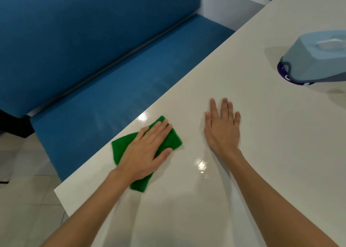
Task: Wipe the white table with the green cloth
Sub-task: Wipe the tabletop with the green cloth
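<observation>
Green cloth (119, 149): lower left of centre, on white table (243, 200); likely soft, light; best pressed flat
Left hand (145, 153): fingers spread flat, pinning cloth
Right hand (222, 128): fingers open, flat on table

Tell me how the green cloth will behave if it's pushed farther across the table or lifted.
Pinned flat under the left hand, the green cloth should probably slide easily, since the white table looks glossy. It lies thin with folded corners, so lifted it would likely droop rather than hold shape. It looks light, so it may bunch wherever the palm isn't pressing.
</observation>
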Available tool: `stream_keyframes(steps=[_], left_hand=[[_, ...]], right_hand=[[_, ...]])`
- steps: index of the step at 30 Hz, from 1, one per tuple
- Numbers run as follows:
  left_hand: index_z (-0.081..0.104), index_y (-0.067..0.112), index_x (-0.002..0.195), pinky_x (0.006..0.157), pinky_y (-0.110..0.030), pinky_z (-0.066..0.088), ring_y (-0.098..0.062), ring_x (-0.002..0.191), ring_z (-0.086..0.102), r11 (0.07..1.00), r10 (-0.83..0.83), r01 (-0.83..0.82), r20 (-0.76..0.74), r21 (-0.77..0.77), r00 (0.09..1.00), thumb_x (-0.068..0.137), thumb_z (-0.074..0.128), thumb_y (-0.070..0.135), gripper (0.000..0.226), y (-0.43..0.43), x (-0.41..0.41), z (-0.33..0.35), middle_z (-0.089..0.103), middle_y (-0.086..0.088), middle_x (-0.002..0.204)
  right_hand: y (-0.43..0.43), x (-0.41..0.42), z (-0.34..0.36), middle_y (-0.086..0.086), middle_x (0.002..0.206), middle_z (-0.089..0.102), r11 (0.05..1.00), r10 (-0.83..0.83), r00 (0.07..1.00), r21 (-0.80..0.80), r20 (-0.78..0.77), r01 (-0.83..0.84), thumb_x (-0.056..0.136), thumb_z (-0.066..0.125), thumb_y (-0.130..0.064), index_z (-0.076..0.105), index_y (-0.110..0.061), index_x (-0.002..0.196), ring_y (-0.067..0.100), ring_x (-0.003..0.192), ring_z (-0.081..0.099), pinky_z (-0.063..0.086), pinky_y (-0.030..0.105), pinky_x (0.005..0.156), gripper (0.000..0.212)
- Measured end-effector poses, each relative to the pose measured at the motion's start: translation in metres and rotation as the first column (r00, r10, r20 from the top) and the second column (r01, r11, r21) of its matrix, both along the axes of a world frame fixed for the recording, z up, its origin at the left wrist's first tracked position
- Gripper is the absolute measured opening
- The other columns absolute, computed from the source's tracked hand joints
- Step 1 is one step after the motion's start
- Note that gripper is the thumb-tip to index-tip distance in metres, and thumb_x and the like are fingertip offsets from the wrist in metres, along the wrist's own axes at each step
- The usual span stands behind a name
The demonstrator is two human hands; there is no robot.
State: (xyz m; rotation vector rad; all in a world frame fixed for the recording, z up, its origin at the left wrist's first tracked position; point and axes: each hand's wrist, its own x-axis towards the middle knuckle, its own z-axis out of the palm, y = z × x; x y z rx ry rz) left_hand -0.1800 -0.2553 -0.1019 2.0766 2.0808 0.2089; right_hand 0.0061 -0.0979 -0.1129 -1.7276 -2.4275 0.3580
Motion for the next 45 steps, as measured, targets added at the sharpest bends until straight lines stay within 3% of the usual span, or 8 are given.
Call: stream_keyframes(steps=[9, 13, 19, 24, 30, 33, 39, 45], left_hand=[[0.01, 0.016, 0.154, 0.118, -0.04, 0.004, -0.017, 0.148, 0.007, 0.92, 0.391, -0.391, -0.009, 0.011, 0.92, 0.1, 0.023, 0.048, 0.064, 0.081, -0.012, -0.003, 0.007, -0.002, 0.162], [0.008, 0.016, 0.154, 0.119, -0.041, 0.001, -0.018, 0.148, 0.001, 0.962, 0.274, -0.273, -0.041, 0.013, 0.961, 0.101, 0.022, 0.045, 0.062, 0.107, 0.029, -0.003, 0.003, -0.002, 0.162], [0.022, 0.032, 0.152, 0.119, -0.03, 0.002, -0.005, 0.147, 0.008, 0.995, -0.096, 0.095, 0.062, 0.023, 0.993, 0.098, 0.034, 0.052, 0.058, 0.006, 0.012, 0.002, 0.014, 0.013, 0.159], [0.019, 0.034, 0.152, 0.119, -0.035, 0.006, 0.001, 0.145, 0.006, 0.992, 0.12, -0.121, 0.049, 0.021, 0.992, 0.095, 0.029, 0.059, 0.063, -0.031, -0.036, 0.006, 0.011, 0.016, 0.159], [0.008, 0.019, 0.154, 0.118, -0.043, -0.001, -0.016, 0.148, 0.008, 0.895, 0.446, -0.447, -0.046, -0.004, 0.894, 0.1, 0.021, 0.051, 0.065, 0.063, -0.014, -0.004, 0.007, 0.0, 0.162], [0.009, 0.015, 0.154, 0.118, -0.043, -0.001, -0.018, 0.148, 0.003, 0.922, 0.387, -0.387, -0.055, 0.006, 0.92, 0.1, 0.019, 0.048, 0.064, 0.084, 0.019, -0.003, 0.005, -0.003, 0.162], [0.015, 0.028, 0.153, 0.119, -0.032, -0.003, -0.006, 0.147, 0.003, 0.999, -0.034, 0.034, 0.037, -0.002, 0.999, 0.098, 0.025, 0.054, 0.062, -0.008, 0.025, 0.003, 0.007, 0.011, 0.161], [0.015, 0.033, 0.153, 0.12, -0.038, 0.002, 0.001, 0.145, 0.002, 0.994, 0.109, -0.109, 0.014, -0.027, 0.994, 0.095, 0.022, 0.06, 0.064, -0.063, -0.038, 0.007, 0.007, 0.017, 0.16]], right_hand=[[0.001, -0.004, -0.003, 0.01, 0.161, 0.002, 1.0, -0.008, 1.0, 0.022, 0.014, 0.007, 0.102, 0.012, -0.039, 0.006, -0.028, 0.153, 0.023, 0.147, -0.002, -0.001, 0.045, 0.118, 0.052], [0.002, -0.002, -0.003, 0.009, 0.161, 0.002, 1.0, -0.01, 1.0, 0.015, 0.028, 0.009, 0.102, 0.011, -0.04, 0.005, -0.028, 0.153, 0.022, 0.147, -0.002, -0.002, 0.044, 0.118, 0.052], [0.002, 0.0, -0.002, 0.008, 0.161, 0.001, 1.0, 0.003, 1.0, 0.002, 0.017, -0.003, 0.102, 0.011, -0.04, 0.005, -0.029, 0.153, 0.02, 0.147, -0.004, -0.003, 0.042, 0.118, 0.053], [0.0, -0.001, -0.003, 0.009, 0.161, 0.001, 1.0, 0.002, 1.0, 0.023, 0.029, -0.003, 0.102, 0.011, -0.04, 0.005, -0.029, 0.153, 0.022, 0.147, -0.003, -0.002, 0.043, 0.118, 0.052], [0.001, -0.003, -0.002, 0.011, 0.16, 0.002, 0.999, 0.0, 0.999, 0.036, 0.052, -0.002, 0.102, 0.011, -0.038, 0.006, -0.027, 0.153, 0.025, 0.147, -0.001, 0.0, 0.045, 0.118, 0.052], [0.001, -0.003, -0.002, 0.011, 0.16, 0.002, 1.0, 0.005, 0.999, 0.024, 0.05, -0.007, 0.102, 0.011, -0.039, 0.006, -0.028, 0.153, 0.024, 0.147, -0.001, -0.001, 0.045, 0.117, 0.053], [0.002, 0.0, 0.0, 0.01, 0.161, 0.002, 1.0, 0.017, 1.0, 0.003, 0.026, -0.017, 0.102, 0.012, -0.04, 0.008, -0.029, 0.153, 0.022, 0.147, -0.002, -0.002, 0.043, 0.117, 0.052], [0.001, -0.001, 0.001, 0.012, 0.16, 0.001, 1.0, 0.027, 1.0, -0.015, 0.015, -0.026, 0.102, 0.012, -0.04, 0.008, -0.027, 0.153, 0.024, 0.147, -0.003, -0.002, 0.045, 0.118, 0.053]])
